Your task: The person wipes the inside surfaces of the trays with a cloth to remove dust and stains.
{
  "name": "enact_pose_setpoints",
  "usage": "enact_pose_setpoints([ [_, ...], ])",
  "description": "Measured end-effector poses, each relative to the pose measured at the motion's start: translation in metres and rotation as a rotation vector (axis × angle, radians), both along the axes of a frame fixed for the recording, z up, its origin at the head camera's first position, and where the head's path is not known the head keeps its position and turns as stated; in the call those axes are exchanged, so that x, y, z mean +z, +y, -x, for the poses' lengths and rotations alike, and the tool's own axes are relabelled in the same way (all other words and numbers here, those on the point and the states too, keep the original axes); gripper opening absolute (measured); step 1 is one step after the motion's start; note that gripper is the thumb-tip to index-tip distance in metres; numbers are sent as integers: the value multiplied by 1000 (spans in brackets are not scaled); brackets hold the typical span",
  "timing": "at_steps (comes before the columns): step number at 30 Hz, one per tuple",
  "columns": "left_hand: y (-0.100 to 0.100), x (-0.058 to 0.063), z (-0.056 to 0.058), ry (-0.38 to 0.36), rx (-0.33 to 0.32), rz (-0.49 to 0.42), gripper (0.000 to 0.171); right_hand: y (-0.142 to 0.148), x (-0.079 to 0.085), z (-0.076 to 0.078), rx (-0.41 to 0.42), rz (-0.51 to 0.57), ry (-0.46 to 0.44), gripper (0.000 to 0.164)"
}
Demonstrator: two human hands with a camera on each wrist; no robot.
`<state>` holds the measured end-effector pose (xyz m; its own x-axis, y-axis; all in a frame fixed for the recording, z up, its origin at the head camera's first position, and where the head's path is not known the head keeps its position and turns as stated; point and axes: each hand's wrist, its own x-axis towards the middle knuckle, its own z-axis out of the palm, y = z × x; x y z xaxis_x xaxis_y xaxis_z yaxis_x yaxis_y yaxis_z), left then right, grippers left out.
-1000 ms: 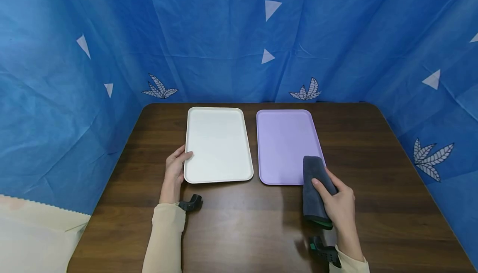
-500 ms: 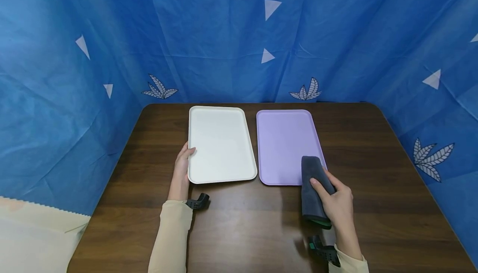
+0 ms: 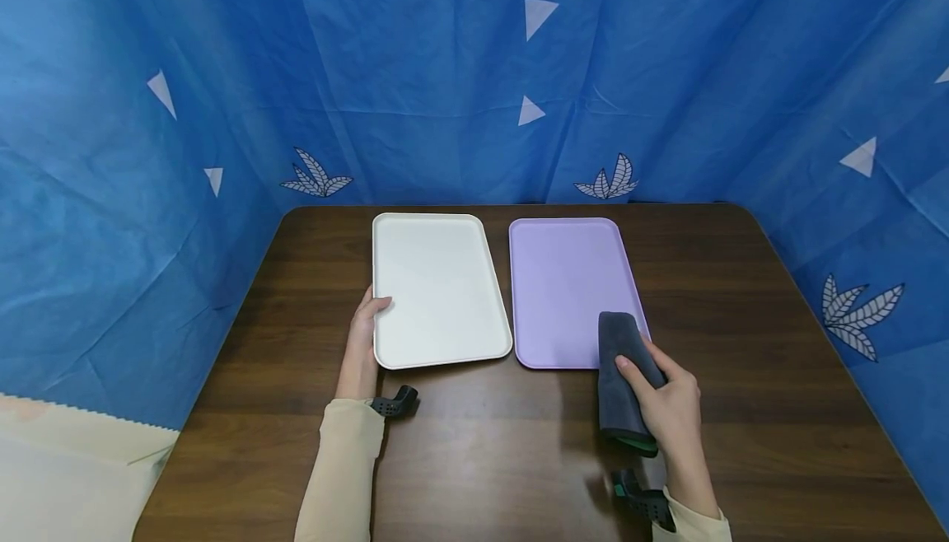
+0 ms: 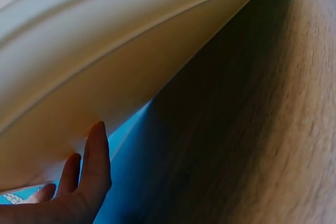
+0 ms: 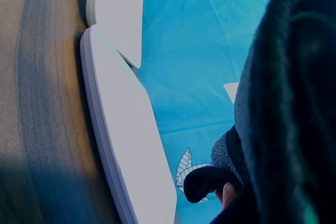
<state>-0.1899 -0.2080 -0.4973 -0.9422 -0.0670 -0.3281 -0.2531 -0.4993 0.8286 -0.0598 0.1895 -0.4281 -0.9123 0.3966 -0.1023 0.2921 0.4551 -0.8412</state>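
My left hand (image 3: 361, 338) holds a white tray (image 3: 441, 291) by its left edge, thumb over the rim. In the left wrist view the fingers (image 4: 95, 156) reach under the tray's pale underside (image 4: 110, 87), and its left side is raised off the table. A lavender tray (image 3: 565, 278) lies to the right, close beside the white tray's near right corner. Over its near right corner, my right hand (image 3: 678, 410) grips a folded dark grey cloth (image 3: 621, 398) with a green layer at its lower end. This cloth fills the right side of the right wrist view.
Both trays rest on a dark brown wooden table (image 3: 474, 460). A blue curtain (image 3: 415, 72) with white triangles and leaf prints hangs along the back and sides. A black wrist device (image 3: 396, 402) sits below the left hand, another (image 3: 643, 499) below the right.
My left hand has moved a little to the right with the white tray, narrowing the space to the lavender one. The right hand and cloth have shifted very slightly left.
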Motion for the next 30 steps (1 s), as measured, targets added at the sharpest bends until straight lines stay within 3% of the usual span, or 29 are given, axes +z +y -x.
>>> enact_pose_setpoints([
  [5, 2, 11, -6, 9, -19, -125, 61, 0, -2, 0, -1, -4, 1, 57],
  [11, 3, 21, -12, 36, -42, -66, 57, 1, -3, 1, 3, -8, -12, 58],
  [15, 0, 15, -9, 3, -5, -24, 44, 1, -4, 1, 5, -6, -24, 59],
  [20, -5, 1, -2, 10, 77, 104, 26, 2, -5, 2, -1, 7, -42, 59],
  [25, -7, -6, 0, 38, 97, 176, 29, 2, -6, 2, 0, 14, -52, 60],
  [30, -7, -5, 0, 30, 111, 171, 33, 1, -6, 2, 3, 22, -57, 61],
])
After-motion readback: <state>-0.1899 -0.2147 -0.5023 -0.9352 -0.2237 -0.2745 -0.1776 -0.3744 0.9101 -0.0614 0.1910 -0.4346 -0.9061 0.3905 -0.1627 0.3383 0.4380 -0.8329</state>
